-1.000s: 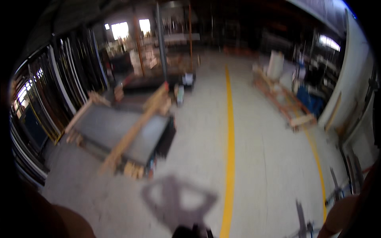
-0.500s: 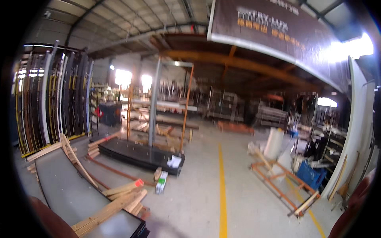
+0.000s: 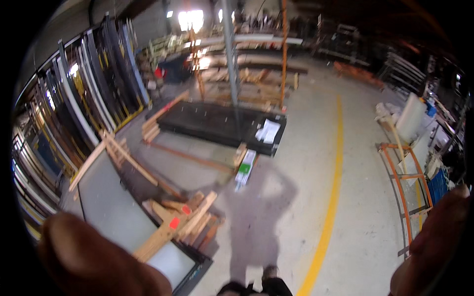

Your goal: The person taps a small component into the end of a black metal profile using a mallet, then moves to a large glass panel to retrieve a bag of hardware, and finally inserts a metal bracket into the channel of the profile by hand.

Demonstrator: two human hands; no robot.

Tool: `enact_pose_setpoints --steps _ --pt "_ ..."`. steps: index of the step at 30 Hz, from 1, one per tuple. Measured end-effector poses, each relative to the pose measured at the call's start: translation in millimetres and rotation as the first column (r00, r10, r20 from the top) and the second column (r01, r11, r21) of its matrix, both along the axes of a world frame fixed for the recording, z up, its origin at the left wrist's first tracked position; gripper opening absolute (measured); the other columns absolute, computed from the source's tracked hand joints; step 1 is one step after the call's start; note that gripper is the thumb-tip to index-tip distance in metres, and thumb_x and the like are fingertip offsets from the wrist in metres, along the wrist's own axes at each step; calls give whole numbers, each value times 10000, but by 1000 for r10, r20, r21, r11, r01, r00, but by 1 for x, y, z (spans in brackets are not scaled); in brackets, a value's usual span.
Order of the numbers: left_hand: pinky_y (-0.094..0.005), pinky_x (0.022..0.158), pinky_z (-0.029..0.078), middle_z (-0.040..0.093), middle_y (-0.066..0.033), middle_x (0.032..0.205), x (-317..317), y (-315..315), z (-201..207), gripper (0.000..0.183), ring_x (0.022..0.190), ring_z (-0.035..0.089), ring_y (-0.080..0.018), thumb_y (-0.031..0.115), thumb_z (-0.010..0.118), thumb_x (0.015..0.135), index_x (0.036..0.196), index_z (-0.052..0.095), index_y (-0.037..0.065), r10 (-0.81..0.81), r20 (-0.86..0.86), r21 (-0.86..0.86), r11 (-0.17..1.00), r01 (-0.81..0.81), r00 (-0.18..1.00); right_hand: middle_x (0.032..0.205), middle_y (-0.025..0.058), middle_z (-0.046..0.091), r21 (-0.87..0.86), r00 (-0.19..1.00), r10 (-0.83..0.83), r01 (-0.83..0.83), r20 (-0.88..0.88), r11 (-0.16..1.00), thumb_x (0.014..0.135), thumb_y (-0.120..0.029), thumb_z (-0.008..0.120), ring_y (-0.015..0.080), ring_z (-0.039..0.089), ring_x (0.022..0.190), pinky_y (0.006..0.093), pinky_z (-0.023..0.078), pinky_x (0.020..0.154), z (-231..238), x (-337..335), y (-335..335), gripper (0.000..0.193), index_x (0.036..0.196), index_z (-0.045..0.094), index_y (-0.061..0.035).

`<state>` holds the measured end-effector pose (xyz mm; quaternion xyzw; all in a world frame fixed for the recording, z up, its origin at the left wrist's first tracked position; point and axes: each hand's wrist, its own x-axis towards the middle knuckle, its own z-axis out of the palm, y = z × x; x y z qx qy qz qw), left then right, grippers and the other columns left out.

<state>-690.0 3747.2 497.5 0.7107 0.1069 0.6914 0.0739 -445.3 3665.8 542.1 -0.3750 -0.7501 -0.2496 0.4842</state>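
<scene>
Close to the camera, my left hand (image 3: 94,259) fills the lower left corner, dark and blurred. Opposite it, my right hand (image 3: 432,246) shows at the lower right rim. Only parts of the fingers are visible, and whatever they may touch lies outside the picture. On the floor ahead, my shadow (image 3: 254,217) has a bent arm raised to the head. Beyond the left hand lies a grey, dark-edged panel (image 3: 116,197) with wooden blocks (image 3: 180,222) across its near end, some with red-painted tips.
A dark flat panel stack (image 3: 207,121) bears white paper (image 3: 268,130); a green-and-white package (image 3: 245,167) lies before it. Upright frames (image 3: 94,84) stand in a rack at left. A yellow line (image 3: 332,197) crosses the floor. At right are an orange metal frame (image 3: 405,197) and white roll (image 3: 411,118).
The view has tilted down and swung left; the banner is out of sight, and my shadow and feet have come in. Both hands show larger at the sides.
</scene>
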Motion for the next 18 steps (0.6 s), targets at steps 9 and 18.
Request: enact_pose_setpoints --steps 9,18 --pt "-244 677 483 701 -80 910 93 320 -184 213 734 593 -98 -86 605 863 1059 687 -64 -77 38 -725 684 81 996 830 136 709 -759 911 -180 -186 -372 624 841 52 708 228 707 713 313 560 645 -184 113 348 275 1114 689 32" --pt "-523 759 493 661 -270 838 123 507 -592 328 843 646 -450 262 564 903 783 670 -24 -272 -406 -857 -217 -467 873 1055 170 669 -944 835 482 327 267 -44 904 -266 644 372 657 1012 473 543 834 -496 147 621 340 1158 605 -44"
